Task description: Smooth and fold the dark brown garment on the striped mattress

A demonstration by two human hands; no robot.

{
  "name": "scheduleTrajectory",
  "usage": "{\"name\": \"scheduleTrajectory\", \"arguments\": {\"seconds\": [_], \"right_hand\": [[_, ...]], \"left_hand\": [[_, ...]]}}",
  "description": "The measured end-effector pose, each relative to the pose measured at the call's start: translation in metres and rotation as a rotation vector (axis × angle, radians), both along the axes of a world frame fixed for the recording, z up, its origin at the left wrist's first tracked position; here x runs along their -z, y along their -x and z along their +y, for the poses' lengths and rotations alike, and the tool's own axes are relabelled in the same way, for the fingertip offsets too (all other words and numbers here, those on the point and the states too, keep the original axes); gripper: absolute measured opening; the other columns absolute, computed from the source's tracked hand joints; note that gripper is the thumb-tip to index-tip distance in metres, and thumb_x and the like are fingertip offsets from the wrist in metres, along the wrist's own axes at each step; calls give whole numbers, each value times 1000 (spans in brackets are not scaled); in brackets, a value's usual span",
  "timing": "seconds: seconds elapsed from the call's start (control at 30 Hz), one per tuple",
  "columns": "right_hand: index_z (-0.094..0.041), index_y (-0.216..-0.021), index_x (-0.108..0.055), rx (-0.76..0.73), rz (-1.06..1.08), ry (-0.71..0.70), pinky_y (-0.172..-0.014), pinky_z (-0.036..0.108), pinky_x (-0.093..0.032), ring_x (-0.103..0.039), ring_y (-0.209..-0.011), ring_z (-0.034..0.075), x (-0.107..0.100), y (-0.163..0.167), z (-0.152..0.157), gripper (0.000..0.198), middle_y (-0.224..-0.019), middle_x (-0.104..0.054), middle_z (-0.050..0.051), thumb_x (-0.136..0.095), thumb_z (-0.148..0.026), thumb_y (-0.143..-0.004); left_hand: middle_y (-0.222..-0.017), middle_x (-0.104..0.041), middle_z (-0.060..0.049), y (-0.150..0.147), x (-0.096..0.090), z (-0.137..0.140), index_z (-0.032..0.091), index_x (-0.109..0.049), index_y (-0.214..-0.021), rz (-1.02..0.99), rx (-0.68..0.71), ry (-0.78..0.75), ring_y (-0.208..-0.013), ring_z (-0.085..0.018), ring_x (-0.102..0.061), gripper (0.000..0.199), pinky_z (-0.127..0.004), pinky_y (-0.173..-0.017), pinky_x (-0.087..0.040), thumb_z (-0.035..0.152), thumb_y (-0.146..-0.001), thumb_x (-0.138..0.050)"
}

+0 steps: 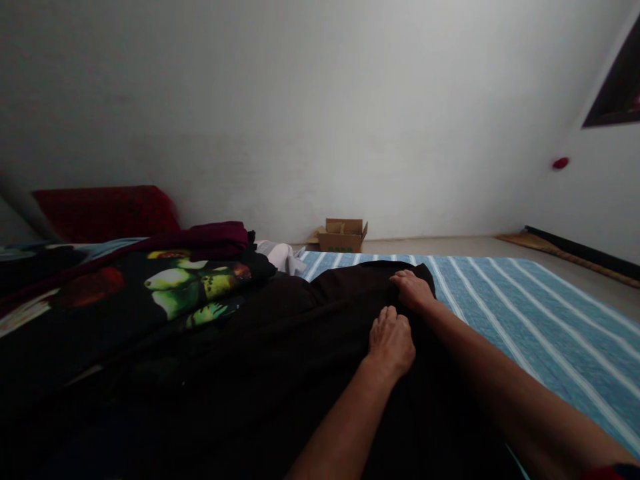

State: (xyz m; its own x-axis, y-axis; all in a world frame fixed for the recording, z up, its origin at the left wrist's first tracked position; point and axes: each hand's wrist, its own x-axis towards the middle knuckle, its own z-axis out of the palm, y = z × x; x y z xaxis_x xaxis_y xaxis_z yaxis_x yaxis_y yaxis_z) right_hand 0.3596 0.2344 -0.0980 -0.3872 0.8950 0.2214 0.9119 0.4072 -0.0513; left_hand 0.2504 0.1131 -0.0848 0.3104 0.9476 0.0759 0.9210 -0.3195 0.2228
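Note:
A large piece of black cloth (320,353), perhaps a garment, is spread over the striped bed with soft creases. My left hand (391,340) is on its upper right part, fingers curled into the fabric. Just beyond it, close to the cloth's far right corner, my right hand (414,288) has its bent fingers closed on the same material. Both hands are seen from the back, so the fingertips are partly hidden. To the left lies a black cloth with a green, yellow and red print (193,293).
Blue and white striped bedding (530,313) extends to the right. Maroon cloth (220,239) and whitish cloth (283,255) lie at the far left side. Beyond the bed, an open cardboard box (343,237) stands by the wall. A red object (105,212) is at the back left.

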Motion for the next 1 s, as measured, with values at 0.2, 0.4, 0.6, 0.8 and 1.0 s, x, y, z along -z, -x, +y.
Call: {"name": "scheduleTrajectory", "arguments": {"seconds": [0.2, 0.4, 0.6, 0.8, 1.0], "right_hand": [[-17, -106, -59, 13, -119, 25, -77, 30, -42, -45, -108, 24, -1, 2, 19, 29, -106, -58, 10, -43, -9, -83], [-13, -100, -59, 94, -193, 82, -82, 36, -43, -52, -102, 21, 0, -2, 36, 18, -105, -58, 9, -50, -21, -87], [-11, -98, -61, 219, -191, 46, -79, 34, -43, -54, -100, 22, -2, -9, 40, 20, -103, -60, 12, -45, -17, -88], [-12, -102, -60, 278, -165, 15, -72, 29, -43, -53, -101, 25, 2, -9, 35, 27, -104, -60, 15, -41, -11, -84], [-13, -105, -58, 297, -146, -10, -73, 29, -43, -50, -104, 25, 8, -9, 34, 28, -109, -57, 15, -39, -11, -85]], "left_hand": [[-133, -43, -16, -12, 15, 39, 9, -51, -116, -21, -64, 76, -126, -25, -35, 38, -37, -103, -30, 15, -82, -35], [-136, -40, -13, -7, 28, 41, 14, -47, -119, -68, -97, 107, -126, -24, -33, 39, -41, -103, -28, 26, -84, -35], [-141, -33, -15, -7, 31, 40, 12, -41, -125, -78, -126, 132, -130, -26, -27, 44, -43, -104, -24, 26, -83, -34], [-134, -40, -17, -12, 25, 40, 13, -47, -120, -40, -183, 112, -125, -30, -32, 43, -44, -98, -29, 33, -84, -34], [-131, -44, -15, -3, 25, 44, 13, -56, -112, -44, -191, 64, -120, -31, -37, 45, -46, -97, -32, 43, -84, -35]]}}
